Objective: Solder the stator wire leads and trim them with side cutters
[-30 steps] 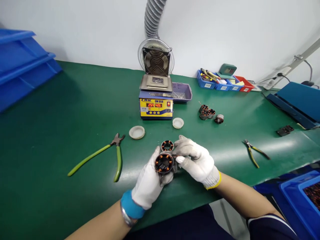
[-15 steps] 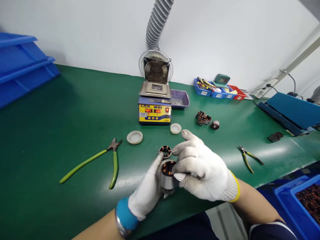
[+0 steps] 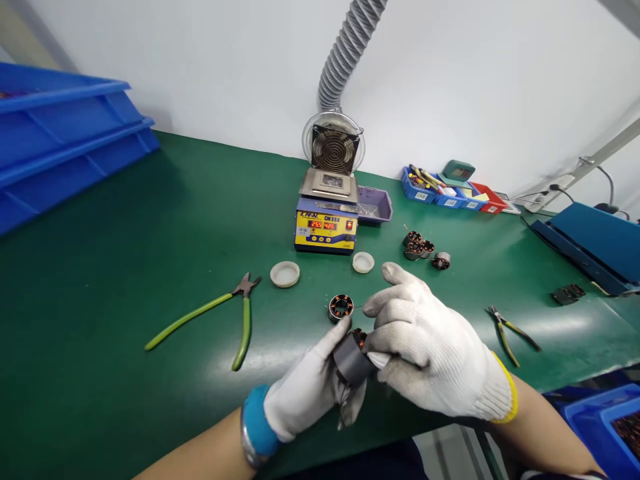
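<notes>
My left hand (image 3: 307, 395), in a white glove, is closed around a dark grey motor stator (image 3: 350, 362). The stator is tilted, its open end with copper windings facing up and to the right. At that end, my right hand (image 3: 430, 333), also gloved, has its thumb and fingers pinched together with the index finger raised. What lies in this pinch is hidden. A second stator (image 3: 341, 308) stands on the green table just beyond my left thumb, with thin wire ends sticking out.
Green-handled cutters (image 3: 240, 293) lie at left, smaller pliers (image 3: 505, 327) at right. Two white dishes (image 3: 285, 274) sit before a yellow-fronted solder pot (image 3: 326, 227). Several stators (image 3: 415, 248) stand back right. Blue trays (image 3: 75, 133) rise at far left, small bins (image 3: 450, 197) along the wall.
My left hand has tipped the stator from facing me to facing right. My right hand has swung round to its open end, staying pinched. The view has shifted slightly.
</notes>
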`<state>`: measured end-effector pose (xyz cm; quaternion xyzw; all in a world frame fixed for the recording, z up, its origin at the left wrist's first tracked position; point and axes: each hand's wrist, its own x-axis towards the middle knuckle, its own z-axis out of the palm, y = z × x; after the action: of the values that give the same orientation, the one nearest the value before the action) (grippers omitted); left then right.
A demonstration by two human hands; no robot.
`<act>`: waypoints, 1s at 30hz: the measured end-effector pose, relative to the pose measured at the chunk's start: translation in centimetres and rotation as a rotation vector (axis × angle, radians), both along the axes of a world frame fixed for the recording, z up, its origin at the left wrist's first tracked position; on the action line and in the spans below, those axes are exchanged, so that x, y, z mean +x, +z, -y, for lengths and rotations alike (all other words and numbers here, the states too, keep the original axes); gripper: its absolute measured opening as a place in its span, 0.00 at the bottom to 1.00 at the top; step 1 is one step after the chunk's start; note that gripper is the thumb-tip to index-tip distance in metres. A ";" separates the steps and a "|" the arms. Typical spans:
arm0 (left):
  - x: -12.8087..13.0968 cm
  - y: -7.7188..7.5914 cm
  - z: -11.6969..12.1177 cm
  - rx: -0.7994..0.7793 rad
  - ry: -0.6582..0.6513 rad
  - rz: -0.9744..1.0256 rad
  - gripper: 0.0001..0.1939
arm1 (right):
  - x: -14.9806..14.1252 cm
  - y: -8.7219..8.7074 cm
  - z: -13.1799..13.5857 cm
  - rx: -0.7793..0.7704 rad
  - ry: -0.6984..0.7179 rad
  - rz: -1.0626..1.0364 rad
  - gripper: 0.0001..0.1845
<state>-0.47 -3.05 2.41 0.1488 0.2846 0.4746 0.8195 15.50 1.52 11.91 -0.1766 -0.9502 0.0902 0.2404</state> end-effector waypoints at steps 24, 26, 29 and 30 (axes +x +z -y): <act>-0.3 1.9 -0.3 0.186 0.386 -0.720 0.22 | 0.2 -5.8 -1.5 -0.520 -0.085 -0.482 0.03; -0.5 1.8 -0.6 0.179 0.236 -0.674 0.15 | 0.7 -5.5 -2.3 -0.334 -0.042 -0.380 0.09; -0.7 1.3 -0.9 0.143 0.034 -0.625 0.17 | 1.9 -4.8 -3.5 -0.016 -0.028 -0.224 0.18; -0.8 1.1 -0.9 0.124 -0.018 -0.617 0.19 | 2.4 -4.5 -3.9 0.090 -0.031 -0.183 0.20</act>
<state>-1.25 -2.17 3.50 0.3380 0.4892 0.4163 0.6878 17.92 5.42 7.36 -0.1714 -0.9244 0.0595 0.3354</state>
